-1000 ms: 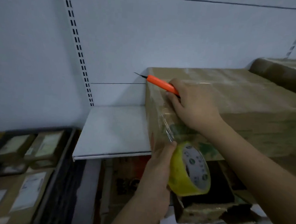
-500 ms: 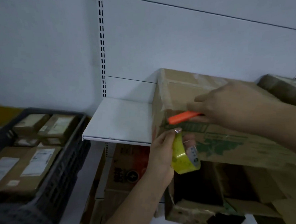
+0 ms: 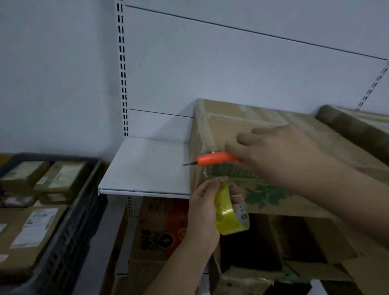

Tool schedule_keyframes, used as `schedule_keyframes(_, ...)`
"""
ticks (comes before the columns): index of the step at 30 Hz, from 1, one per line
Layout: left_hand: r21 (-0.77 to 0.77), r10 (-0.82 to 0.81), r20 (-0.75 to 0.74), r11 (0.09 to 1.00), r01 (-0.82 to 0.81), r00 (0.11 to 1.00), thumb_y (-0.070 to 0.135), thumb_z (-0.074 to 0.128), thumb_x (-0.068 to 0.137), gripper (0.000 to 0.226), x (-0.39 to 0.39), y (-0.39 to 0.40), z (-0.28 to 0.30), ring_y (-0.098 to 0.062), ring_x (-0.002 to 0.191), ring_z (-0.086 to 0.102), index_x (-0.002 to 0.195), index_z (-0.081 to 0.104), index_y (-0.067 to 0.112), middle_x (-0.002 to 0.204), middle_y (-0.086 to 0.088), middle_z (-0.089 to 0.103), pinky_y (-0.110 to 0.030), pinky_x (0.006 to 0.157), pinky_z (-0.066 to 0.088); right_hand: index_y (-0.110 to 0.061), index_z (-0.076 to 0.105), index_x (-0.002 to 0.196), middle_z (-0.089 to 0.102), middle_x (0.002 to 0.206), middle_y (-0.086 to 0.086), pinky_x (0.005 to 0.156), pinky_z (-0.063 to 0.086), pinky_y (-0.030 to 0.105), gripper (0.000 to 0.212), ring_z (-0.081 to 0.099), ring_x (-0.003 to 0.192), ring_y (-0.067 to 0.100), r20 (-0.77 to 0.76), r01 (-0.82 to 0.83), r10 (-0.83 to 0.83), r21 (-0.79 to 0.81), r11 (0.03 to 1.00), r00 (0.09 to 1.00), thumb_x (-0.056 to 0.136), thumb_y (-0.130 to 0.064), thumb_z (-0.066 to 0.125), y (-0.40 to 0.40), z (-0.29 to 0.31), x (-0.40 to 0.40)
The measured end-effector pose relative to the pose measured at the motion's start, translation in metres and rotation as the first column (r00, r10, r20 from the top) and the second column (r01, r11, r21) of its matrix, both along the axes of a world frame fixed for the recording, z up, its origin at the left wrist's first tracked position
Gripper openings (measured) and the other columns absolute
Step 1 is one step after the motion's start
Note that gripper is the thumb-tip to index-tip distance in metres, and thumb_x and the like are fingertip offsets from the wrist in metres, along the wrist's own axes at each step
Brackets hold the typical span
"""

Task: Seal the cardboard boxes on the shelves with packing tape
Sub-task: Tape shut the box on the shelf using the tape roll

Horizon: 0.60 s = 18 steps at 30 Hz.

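A roll of packing tape, yellowish and translucent with a white printed core label, is grasped in the left hand, thumb on the outer face and fingers curled through the core; the grip is held just below the front left corner of the cardboard box. An orange utility knife is clenched in the right hand, its dark blade pointed left past the box corner, the fingers laid across the box's upper front edge. A short clear strip of tape is seen crumpled at the corner between knife and roll; whether it is cut through cannot be told. The box is plain brown, worn, with shiny clear tape along its top seam and left edge and green leaf printing on the front face. It is set on a white metal shelf, to the right of the bare part. Another brown box is seen behind to the right. More cartons are stored beneath the shelf, and a dark crate of labelled parcels stands to the left.
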<state>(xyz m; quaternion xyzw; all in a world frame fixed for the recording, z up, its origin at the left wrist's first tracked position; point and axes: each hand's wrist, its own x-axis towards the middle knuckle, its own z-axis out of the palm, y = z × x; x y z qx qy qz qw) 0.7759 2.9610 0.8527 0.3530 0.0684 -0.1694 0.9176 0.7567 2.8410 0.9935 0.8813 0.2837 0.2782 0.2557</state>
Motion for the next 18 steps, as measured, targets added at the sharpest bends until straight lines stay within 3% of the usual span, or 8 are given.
schedule_keyframes(2,-0.007,-0.012,-0.082,1.0,0.011,0.997,0.005,0.052,0.098,0.019,0.0,-0.002,-0.012,-0.025,0.048,0.064,0.088,0.066,-0.003,0.063,-0.021,0.067,-0.028,0.052,0.055,-0.018,0.066,0.094,0.056,0.069,0.001,0.04,0.026,0.027,0.017,0.054,0.052,0.025,-0.052,0.024,-0.031,-0.141,0.99,0.998,0.079,-0.012,0.06,-0.004,-0.008,0.009)
schedule_keyframes(5,0.024,-0.058,-0.091,0.998,0.06,0.994,0.007,0.051,0.099,0.019,-0.008,0.008,-0.031,-0.026,0.052,0.065,0.094,0.065,-0.005,0.066,-0.023,0.068,-0.029,0.055,0.056,-0.021,0.057,0.113,0.051,0.084,-0.001,0.052,0.046,0.038,0.02,0.051,0.067,0.027,-0.059,0.063,-0.077,-0.218,0.974,0.995,0.094,-0.024,0.06,-0.096,-0.006,0.011)
schedule_keyframes(8,0.065,-0.104,0.018,0.993,0.102,0.994,0.008,0.051,0.101,0.022,-0.01,0.017,-0.03,-0.023,0.052,0.067,0.096,0.067,-0.007,0.066,-0.02,0.069,-0.027,0.051,0.055,-0.021,0.049,0.122,0.052,0.098,0.002,0.066,0.05,0.05,0.03,0.055,0.083,0.032,-0.051,0.14,-0.142,-0.049,0.989,0.988,0.102,-0.044,0.043,-0.147,-0.006,-0.007)
schedule_keyframes(13,0.191,-0.134,0.158,0.976,0.103,0.978,0.017,0.051,0.099,0.024,-0.01,0.029,-0.019,-0.029,0.057,0.067,0.1,0.064,-0.004,0.076,-0.022,0.071,-0.032,0.053,0.055,-0.014,0.06,0.11,0.057,0.097,0.004,0.054,0.045,0.035,0.034,0.056,0.089,0.028,0.09,0.258,-0.299,0.309,0.915,0.95,0.096,-0.044,0.053,-0.112,-0.019,-0.011)
schedule_keyframes(16,0.289,-0.11,0.319,0.957,0.014,0.941,0.023,0.05,0.099,0.027,-0.02,0.042,-0.013,-0.03,0.064,0.071,0.103,0.062,-0.001,0.082,-0.02,0.073,-0.031,0.053,0.056,-0.007,0.061,0.103,0.057,0.097,0.013,0.062,0.04,0.037,0.028,0.052,0.088,0.036,0.008,0.441,-0.515,0.507,0.74,0.857,0.097,-0.034,0.058,-0.128,-0.039,0.0)
schedule_keyframes(18,0.39,0.008,0.461,0.897,-0.21,0.887,0.025,0.048,0.102,0.024,-0.026,0.047,-0.005,-0.027,0.074,0.074,0.102,0.064,0.008,0.084,-0.012,0.076,-0.033,0.059,0.058,-0.007,0.058,0.099,0.059,0.093,0.017,0.071,0.043,0.044,0.029,0.054,0.082,0.038,-0.046,0.487,-0.602,0.638,0.597,0.797,0.099,-0.036,0.052,-0.141,-0.049,-0.001)
